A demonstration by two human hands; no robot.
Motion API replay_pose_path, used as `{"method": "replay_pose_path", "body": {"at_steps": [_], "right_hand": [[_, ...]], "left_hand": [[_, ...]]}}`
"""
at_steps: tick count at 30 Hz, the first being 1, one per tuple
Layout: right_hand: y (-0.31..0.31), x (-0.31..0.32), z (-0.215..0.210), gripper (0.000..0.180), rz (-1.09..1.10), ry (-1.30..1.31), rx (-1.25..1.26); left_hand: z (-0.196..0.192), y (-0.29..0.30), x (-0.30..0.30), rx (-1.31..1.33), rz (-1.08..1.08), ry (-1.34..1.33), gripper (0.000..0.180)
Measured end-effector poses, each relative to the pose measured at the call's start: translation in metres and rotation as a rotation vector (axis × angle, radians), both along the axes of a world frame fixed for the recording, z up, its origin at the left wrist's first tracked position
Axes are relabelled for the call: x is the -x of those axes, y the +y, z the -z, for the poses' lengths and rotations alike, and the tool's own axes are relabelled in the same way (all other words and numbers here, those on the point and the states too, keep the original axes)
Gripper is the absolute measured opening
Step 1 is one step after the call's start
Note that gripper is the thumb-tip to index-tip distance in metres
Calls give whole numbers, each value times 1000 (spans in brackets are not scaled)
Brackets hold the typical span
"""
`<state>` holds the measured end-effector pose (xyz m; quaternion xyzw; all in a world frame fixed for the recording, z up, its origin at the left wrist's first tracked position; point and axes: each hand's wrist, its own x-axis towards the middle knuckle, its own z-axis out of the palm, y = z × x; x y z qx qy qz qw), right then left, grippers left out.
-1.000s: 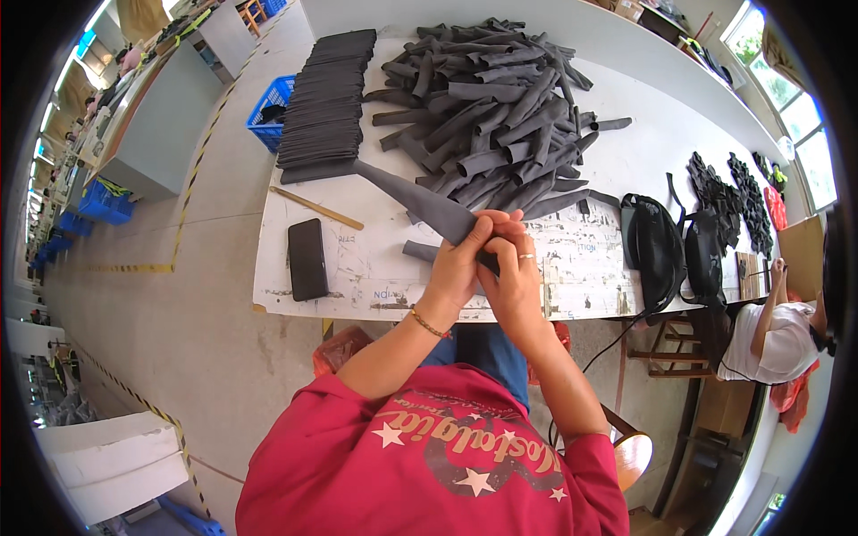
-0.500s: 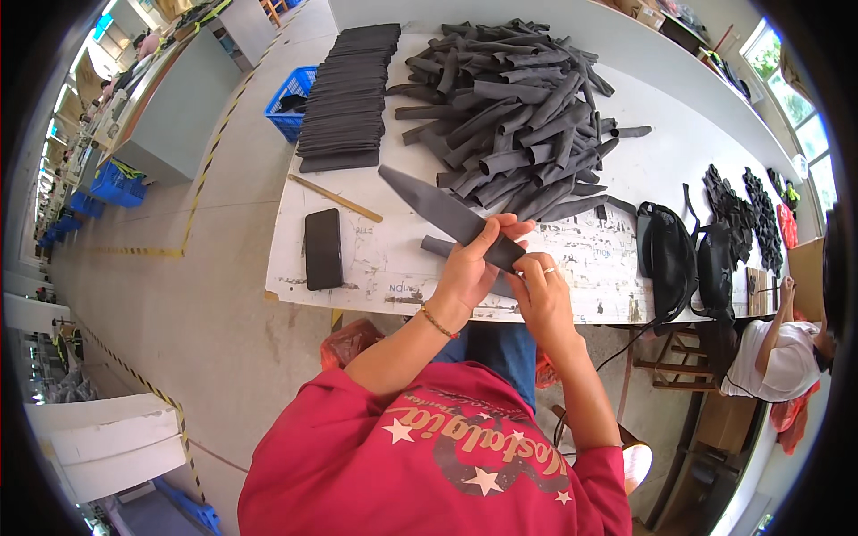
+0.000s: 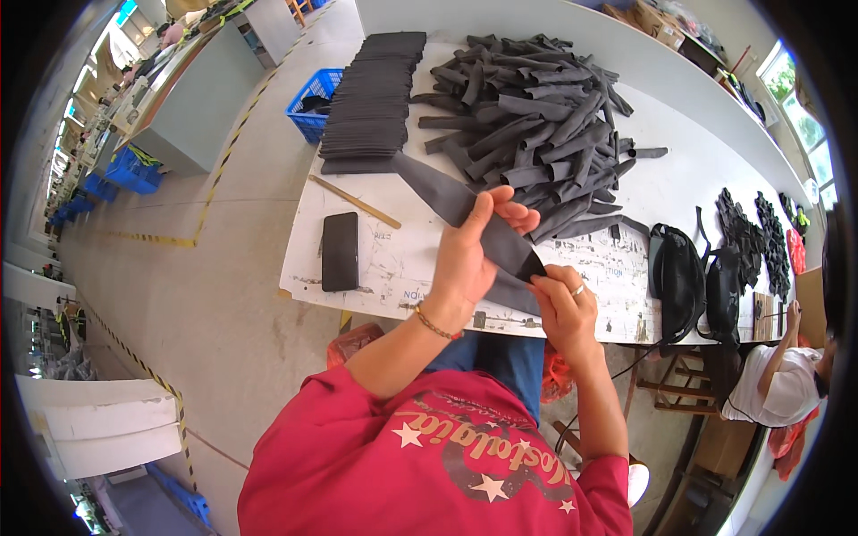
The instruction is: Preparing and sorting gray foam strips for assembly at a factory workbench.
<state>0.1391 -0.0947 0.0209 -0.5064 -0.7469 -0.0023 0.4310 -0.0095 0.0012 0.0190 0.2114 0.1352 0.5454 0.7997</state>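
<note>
A flat dark grey fabric tube [image 3: 429, 190] stretches slantwise between my hands, its far tip over the near end of the neat stack of fabric pieces [image 3: 371, 98]. My left hand [image 3: 469, 259] grips it around the middle, thumb on top and fingertips partly raised. At its near end, my right hand [image 3: 568, 304], with a ring on one finger, pinches the edge of the opening. Below the hands another dark fabric piece [image 3: 511, 295] lies at the table's front edge. Beyond them rises a loose heap of dark fabric tubes [image 3: 527, 116].
On the white table [image 3: 393, 259] lie a black phone [image 3: 340, 252] and a thin wooden stick [image 3: 356, 202]. A blue basket [image 3: 308, 116] stands past the left edge. Black bags [image 3: 672, 268] lie at right, near another person [image 3: 778, 375] in a white top.
My right hand has drawn to the right with the tube's near end, and the opening there shows wider. My left hand's fingers are more spread. The view has shifted slightly.
</note>
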Motion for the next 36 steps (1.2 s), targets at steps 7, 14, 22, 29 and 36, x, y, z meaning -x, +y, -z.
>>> {"method": "replay_pose_path", "body": {"at_steps": [7,14,22,29,36], "right_hand": [[6,5,-1,24,-78,10,-72],[10,4,-2,26,-108,11,-67],[18,-1,3,24,-116,37,-50],[14,16,5,21,-6,624,387],[4,30,16,13,102,1080,155]], "left_hand": [[4,-30,-17,29,-27,-69,35],[10,-37,-21,8,-8,-117,33],[18,-33,-21,-6,21,-97,32],[24,-21,-16,-3,25,44,40],[16,-14,-18,-114,49,-23,46]]}}
